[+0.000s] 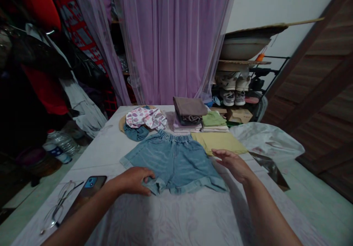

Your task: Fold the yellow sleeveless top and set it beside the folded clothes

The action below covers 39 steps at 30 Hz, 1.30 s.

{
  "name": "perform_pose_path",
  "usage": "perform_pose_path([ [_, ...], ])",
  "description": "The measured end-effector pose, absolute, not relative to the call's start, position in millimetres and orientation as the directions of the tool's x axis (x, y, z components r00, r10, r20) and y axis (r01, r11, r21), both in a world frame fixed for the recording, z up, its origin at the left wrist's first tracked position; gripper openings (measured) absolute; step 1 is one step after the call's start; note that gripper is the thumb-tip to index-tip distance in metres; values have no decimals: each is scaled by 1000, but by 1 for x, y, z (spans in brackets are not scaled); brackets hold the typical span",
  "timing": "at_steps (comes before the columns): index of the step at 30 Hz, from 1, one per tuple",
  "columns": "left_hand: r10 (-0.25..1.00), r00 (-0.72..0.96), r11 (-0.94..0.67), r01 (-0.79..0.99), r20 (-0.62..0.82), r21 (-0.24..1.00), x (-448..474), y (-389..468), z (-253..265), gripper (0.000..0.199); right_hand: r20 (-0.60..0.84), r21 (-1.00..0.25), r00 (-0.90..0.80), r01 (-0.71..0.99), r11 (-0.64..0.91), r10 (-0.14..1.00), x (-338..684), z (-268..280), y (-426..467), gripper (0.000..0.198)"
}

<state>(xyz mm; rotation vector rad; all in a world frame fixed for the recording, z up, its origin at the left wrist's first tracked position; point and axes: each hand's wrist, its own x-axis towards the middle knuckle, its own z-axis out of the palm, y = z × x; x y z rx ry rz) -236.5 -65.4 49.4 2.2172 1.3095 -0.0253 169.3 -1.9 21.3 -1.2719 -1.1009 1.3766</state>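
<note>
Light-blue denim shorts [176, 161] lie spread on the table, their elastic waistband pointing away from me. My left hand [136, 179] pinches the cuff of the left leg, where the cloth bunches up. To the right of the shorts, my right hand [231, 163] hovers with its fingers stretched out and holds nothing. Beyond it lies a folded yellow cloth [223, 142], partly under the shorts' waistband side. Behind the shorts stands a stack of folded clothes with a brown garment [190, 107] on top. Next to that stack, a green folded garment [213, 118] tops a lower pile.
A loose heap with a patterned cloth [146, 118] sits at the table's back left. Eyeglasses [59, 203] and a phone [89, 191] lie at the left, near my forearm. A purple curtain [176, 43] hangs behind the table. A plastic bag [270, 141] is beyond the right edge.
</note>
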Motion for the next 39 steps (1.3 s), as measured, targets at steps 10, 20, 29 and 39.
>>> perform_pose_path([
  [10,979,191,-206,895,77,396,-250,27,46,37,-11,-798,-61,602,28,998,136,7,39,26],
  [20,956,262,-277,955,131,105,-213,108,33,44,54,-443,-215,870,217,975,91,22,111,43],
  [29,833,543,-552,805,-106,-218,-191,133,53,23,-130,-285,-455,868,406,881,67,28,134,41],
  [39,765,619,-598,786,179,-160,-213,79,106,13,-13,203,-752,644,738,660,77,104,94,32],
])
